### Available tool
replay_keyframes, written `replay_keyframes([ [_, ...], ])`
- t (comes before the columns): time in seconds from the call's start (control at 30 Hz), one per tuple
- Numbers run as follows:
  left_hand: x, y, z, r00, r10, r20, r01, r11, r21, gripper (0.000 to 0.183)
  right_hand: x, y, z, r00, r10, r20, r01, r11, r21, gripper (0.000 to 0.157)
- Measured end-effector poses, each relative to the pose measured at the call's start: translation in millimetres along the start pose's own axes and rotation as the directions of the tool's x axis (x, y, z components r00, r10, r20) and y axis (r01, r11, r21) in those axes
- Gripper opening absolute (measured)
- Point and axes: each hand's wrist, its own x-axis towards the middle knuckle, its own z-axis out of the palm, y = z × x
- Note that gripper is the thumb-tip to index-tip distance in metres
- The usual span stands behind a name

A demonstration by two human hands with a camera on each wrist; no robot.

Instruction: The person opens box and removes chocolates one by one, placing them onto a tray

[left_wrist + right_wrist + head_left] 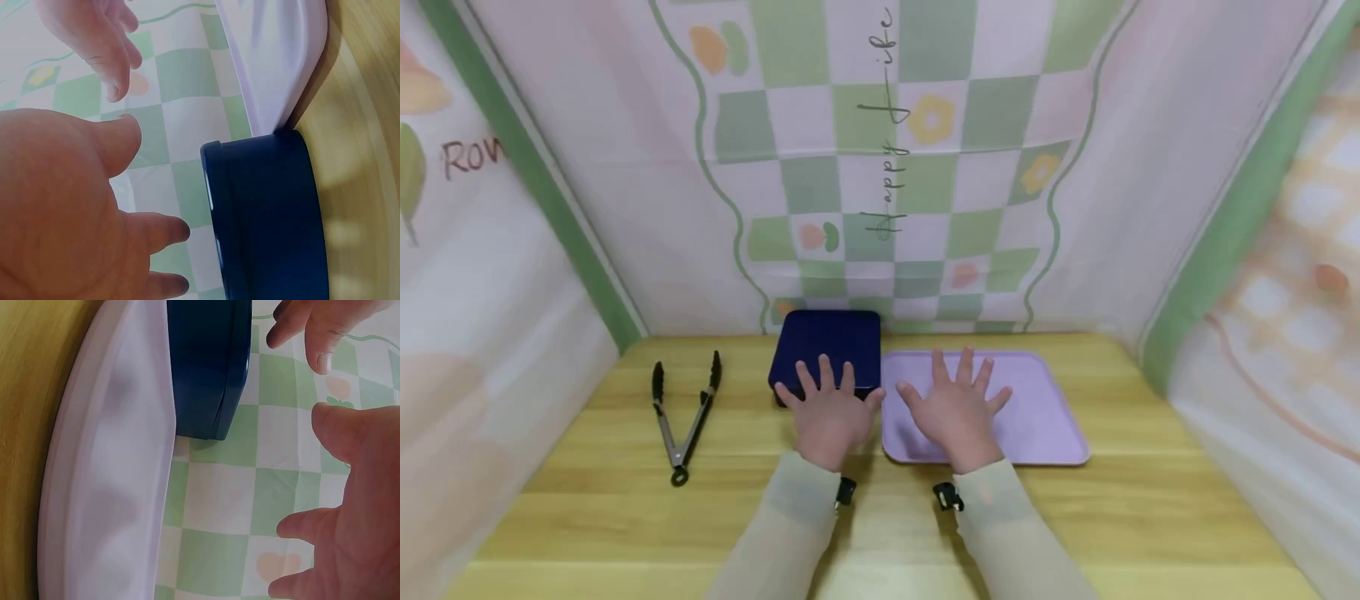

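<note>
Both hands are held out palm down with fingers spread, and neither holds anything. My left hand [833, 421] is over the front edge of a dark blue box [827, 346]. In the left wrist view, a gap shows between its fingers and the box [269, 219]. My right hand [958, 412] hovers above the left part of a lilac tray [1037, 417], casting a shadow on it. The right wrist view shows the tray [119, 487] beneath that hand, apart from its fingers. Box and tray sit side by side.
On the left of the wooden table [887, 533] lies a pair of tongs [681, 433] with black tips, spread in a V. A checked cloth [880, 167] hangs behind the table, and printed curtains [475, 333] close off both sides.
</note>
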Motion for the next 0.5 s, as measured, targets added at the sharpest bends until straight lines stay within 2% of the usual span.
replay_keyframes([
  [0.23,-0.2,11.9,4.6,0.999,0.037,0.023,-0.037,0.999,-0.014,0.076,-2.6,16.0,-6.1,1.000,0.013,0.009,-0.013,1.000,-0.014,0.100],
  [0.5,0.3,-6.3,0.2,1.000,-0.019,-0.010,0.019,1.000,-0.022,0.074,6.4,-1.8,4.9,0.999,-0.029,0.014,0.029,1.000,0.001,0.096],
])
